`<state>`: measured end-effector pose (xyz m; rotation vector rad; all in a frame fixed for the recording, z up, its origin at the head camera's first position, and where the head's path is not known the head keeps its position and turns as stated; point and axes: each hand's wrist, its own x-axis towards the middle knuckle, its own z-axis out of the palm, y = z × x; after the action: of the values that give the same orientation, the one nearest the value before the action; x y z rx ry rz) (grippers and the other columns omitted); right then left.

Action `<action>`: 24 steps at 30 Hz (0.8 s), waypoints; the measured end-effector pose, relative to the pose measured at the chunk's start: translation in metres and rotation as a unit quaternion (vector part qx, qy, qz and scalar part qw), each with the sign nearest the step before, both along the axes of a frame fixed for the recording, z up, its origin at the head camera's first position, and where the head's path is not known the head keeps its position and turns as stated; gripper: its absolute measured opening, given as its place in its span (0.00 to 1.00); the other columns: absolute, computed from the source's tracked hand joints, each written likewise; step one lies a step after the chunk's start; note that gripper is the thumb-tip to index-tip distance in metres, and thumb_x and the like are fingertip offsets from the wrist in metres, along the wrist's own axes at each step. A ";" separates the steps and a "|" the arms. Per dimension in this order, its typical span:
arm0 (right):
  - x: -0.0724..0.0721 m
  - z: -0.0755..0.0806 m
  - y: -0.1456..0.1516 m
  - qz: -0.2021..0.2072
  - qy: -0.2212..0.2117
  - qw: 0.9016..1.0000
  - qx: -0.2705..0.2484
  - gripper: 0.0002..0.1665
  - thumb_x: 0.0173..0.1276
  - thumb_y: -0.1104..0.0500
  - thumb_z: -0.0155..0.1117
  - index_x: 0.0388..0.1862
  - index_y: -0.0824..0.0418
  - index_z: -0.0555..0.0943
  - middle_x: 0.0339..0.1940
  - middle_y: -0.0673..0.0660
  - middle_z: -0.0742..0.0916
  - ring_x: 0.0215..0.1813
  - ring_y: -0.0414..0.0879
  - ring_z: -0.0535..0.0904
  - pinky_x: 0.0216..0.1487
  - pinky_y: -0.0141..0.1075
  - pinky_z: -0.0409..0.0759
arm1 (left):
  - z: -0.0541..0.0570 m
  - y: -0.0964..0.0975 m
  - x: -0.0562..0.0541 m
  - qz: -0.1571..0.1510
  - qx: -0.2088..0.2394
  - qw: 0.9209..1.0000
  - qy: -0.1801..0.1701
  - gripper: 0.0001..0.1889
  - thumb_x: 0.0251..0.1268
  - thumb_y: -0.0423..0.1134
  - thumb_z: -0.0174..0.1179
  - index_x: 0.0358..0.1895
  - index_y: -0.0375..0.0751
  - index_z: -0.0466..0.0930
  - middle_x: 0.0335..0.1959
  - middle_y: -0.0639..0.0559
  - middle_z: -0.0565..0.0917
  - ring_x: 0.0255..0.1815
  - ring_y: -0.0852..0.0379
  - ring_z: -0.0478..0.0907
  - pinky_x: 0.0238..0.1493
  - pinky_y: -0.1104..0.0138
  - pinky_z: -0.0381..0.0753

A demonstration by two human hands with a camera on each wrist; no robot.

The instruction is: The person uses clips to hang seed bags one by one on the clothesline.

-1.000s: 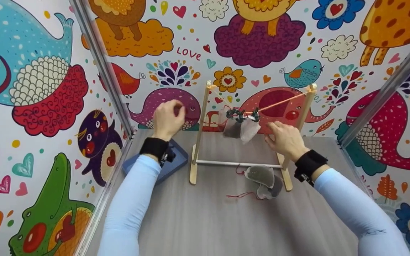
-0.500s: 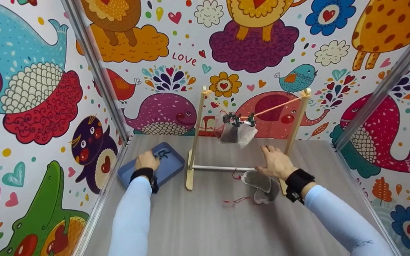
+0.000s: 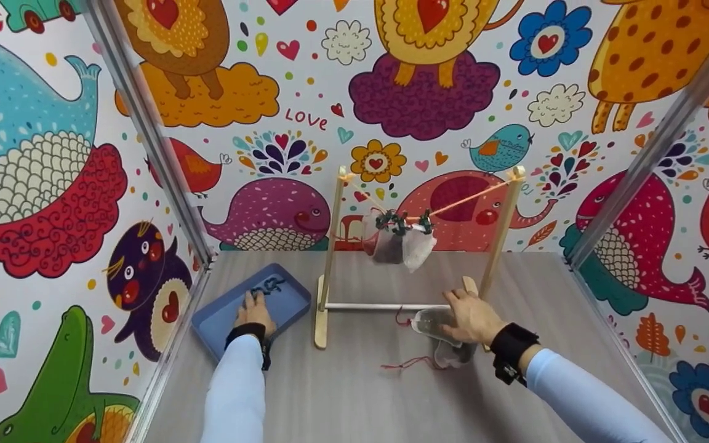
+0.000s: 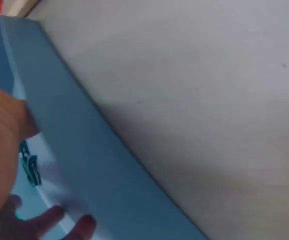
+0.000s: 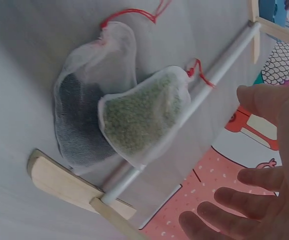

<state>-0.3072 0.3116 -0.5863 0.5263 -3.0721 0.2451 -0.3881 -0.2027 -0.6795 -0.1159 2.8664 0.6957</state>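
Note:
My left hand (image 3: 256,312) reaches into a blue tray (image 3: 216,317), fingers spread near several dark green clothespins (image 3: 268,285). The left wrist view shows one green clothespin (image 4: 31,169) between its thumb and fingers, not gripped. Over two mesh drawstring bags on the table, my right hand (image 3: 471,317) hovers with fingers extended and holds nothing. One bag (image 5: 142,115) has green grains and overlaps the other bag (image 5: 79,120), which has dark grains. The green one lies against the rack's white bar (image 5: 197,100). Several filled mesh bags (image 3: 417,249) hang from the orange cord by green clothespins (image 3: 399,223).
A wooden rack with a left post (image 3: 330,246) and right post (image 3: 502,237) stands at the table's back, its orange cord (image 3: 468,200) sagging between them. Red drawstrings (image 3: 407,363) trail on the table (image 3: 342,400). Patterned walls enclose the back and sides.
My left hand has come down from beside the rack's left post into the tray. My right hand has lowered from beside the hanging bags to over the bags on the table. The head view has tilted.

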 end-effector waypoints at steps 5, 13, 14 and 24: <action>0.002 -0.005 -0.005 0.004 -0.010 1.000 -0.004 0.43 0.65 0.51 0.83 0.72 0.73 0.79 0.69 0.76 0.86 0.68 0.72 0.86 0.69 0.65 0.86 | -0.007 -0.007 -0.006 -0.061 -0.031 0.997 -0.024 0.50 0.71 0.37 0.66 0.91 0.32 0.50 0.94 0.27 0.46 0.85 0.16 0.59 0.75 0.21 0.71; 0.000 -0.008 -0.013 0.014 -0.015 1.000 0.006 0.39 0.66 0.53 0.84 0.70 0.72 0.82 0.68 0.74 0.87 0.67 0.70 0.87 0.68 0.64 0.87 | 0.000 -0.013 -0.002 -0.076 -0.060 0.995 -0.027 0.46 0.72 0.36 0.63 0.88 0.25 0.54 0.88 0.22 0.60 0.81 0.14 0.66 0.77 0.24 0.73; 0.000 -0.008 -0.015 0.015 -0.016 1.000 0.005 0.39 0.66 0.53 0.84 0.70 0.71 0.82 0.68 0.74 0.87 0.68 0.70 0.86 0.68 0.64 0.87 | 0.002 -0.013 0.000 -0.071 -0.061 0.995 -0.022 0.44 0.72 0.36 0.63 0.87 0.24 0.56 0.86 0.20 0.62 0.79 0.14 0.68 0.76 0.25 0.75; 0.007 -0.020 -0.018 0.017 -0.023 1.000 0.009 0.37 0.65 0.53 0.84 0.68 0.68 0.83 0.67 0.71 0.87 0.64 0.69 0.87 0.62 0.63 0.90 | 0.013 -0.017 0.023 -0.047 -0.064 0.997 -0.006 0.21 0.75 0.32 0.64 0.64 0.19 0.82 0.58 0.19 0.80 0.58 0.24 0.83 0.65 0.33 0.85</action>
<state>-0.3007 0.2934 -0.6063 0.5819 -3.1158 0.2323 -0.3653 -0.2198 -0.6664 -0.0035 2.8815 0.4934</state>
